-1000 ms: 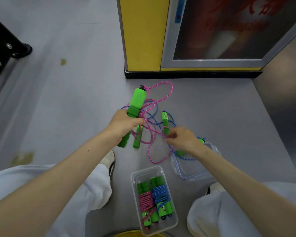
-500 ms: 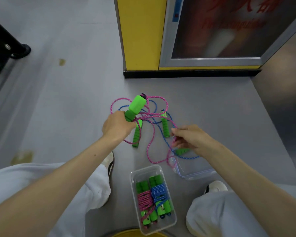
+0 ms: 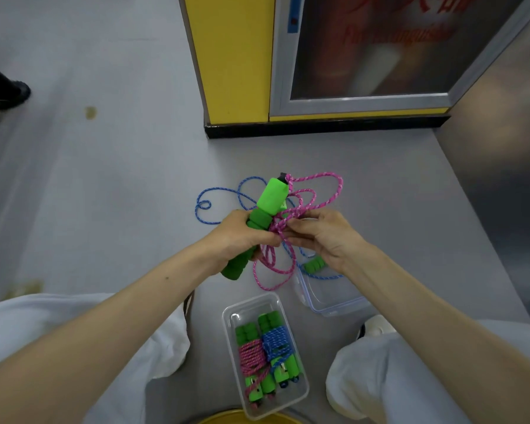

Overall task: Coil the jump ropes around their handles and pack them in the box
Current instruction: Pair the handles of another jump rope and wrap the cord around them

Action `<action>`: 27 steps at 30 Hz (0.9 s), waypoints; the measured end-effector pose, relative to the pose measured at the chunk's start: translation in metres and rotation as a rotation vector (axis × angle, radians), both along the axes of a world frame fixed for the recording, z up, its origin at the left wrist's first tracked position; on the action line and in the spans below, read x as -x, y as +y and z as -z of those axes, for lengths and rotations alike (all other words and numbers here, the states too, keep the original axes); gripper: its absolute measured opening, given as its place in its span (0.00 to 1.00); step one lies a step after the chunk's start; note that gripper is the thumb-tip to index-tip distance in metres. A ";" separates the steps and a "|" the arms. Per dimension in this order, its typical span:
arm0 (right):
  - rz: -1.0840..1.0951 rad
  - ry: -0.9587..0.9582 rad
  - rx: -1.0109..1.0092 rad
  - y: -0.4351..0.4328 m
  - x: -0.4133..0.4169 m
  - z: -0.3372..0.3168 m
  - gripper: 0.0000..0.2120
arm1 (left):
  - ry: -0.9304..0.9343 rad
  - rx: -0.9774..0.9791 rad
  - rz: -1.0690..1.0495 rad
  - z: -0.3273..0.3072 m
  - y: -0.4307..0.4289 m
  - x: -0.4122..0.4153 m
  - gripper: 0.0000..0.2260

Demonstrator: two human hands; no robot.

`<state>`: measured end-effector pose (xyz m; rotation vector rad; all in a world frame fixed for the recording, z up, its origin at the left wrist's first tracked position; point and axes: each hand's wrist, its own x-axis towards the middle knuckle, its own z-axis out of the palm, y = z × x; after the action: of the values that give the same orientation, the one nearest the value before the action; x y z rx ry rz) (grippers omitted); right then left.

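My left hand (image 3: 239, 237) grips the green foam handles (image 3: 271, 198) of a pink jump rope (image 3: 315, 194), held above the grey floor. My right hand (image 3: 322, 237) pinches the pink cord right beside the handles, and loose pink loops hang above and below. A blue jump rope (image 3: 214, 198) lies uncoiled on the floor behind, one of its green handles (image 3: 315, 266) showing under my right wrist. The clear plastic box (image 3: 294, 390) near my knees holds a coiled pink rope (image 3: 251, 356) and a coiled blue rope (image 3: 277, 342).
The box's clear lid (image 3: 334, 301) lies on the floor to the right of the box. A yellow cabinet (image 3: 236, 62) with a glass door stands ahead. A black frame foot (image 3: 10, 93) is at far left. My knees flank the box; a yellow rim (image 3: 242, 417) shows below.
My right hand moved left and up from near the lid to the handles, bringing pink cord with it. The left hand kept its grip and tilted the handles.
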<state>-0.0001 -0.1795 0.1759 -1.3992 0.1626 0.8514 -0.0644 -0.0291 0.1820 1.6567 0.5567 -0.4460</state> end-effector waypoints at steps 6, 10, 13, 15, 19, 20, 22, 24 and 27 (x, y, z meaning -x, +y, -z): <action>-0.077 -0.123 0.148 0.004 0.000 0.008 0.01 | 0.019 0.052 -0.092 -0.001 0.000 0.003 0.06; -0.213 -0.016 0.329 0.008 0.003 0.010 0.12 | 0.021 0.115 -0.236 -0.003 0.007 0.000 0.08; -0.456 -0.054 0.474 0.012 0.009 0.015 0.08 | 0.026 0.227 -0.279 -0.005 0.010 0.000 0.08; -0.575 -0.060 0.425 0.014 0.013 0.016 0.17 | 0.027 0.278 -0.283 -0.007 0.011 0.000 0.08; -0.794 0.009 0.285 0.011 0.016 0.007 0.13 | -0.004 0.261 -0.332 -0.010 0.017 -0.001 0.07; -0.808 0.008 0.297 0.008 0.016 0.008 0.12 | -0.019 0.231 -0.358 -0.012 0.020 -0.001 0.07; -0.798 -0.044 0.385 0.003 0.014 0.013 0.09 | -0.040 0.132 -0.411 -0.012 0.028 0.000 0.08; -0.779 -0.129 0.535 -0.005 0.011 0.018 0.04 | -0.064 -0.040 -0.424 -0.009 0.040 0.002 0.10; -0.765 -0.263 0.825 -0.023 0.001 0.027 0.07 | -0.100 -0.493 -0.289 -0.003 0.061 0.008 0.08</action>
<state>-0.0009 -0.2027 0.1485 -2.4081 -0.2835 1.2815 -0.0727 0.0318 0.1846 2.0101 0.8648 -0.0081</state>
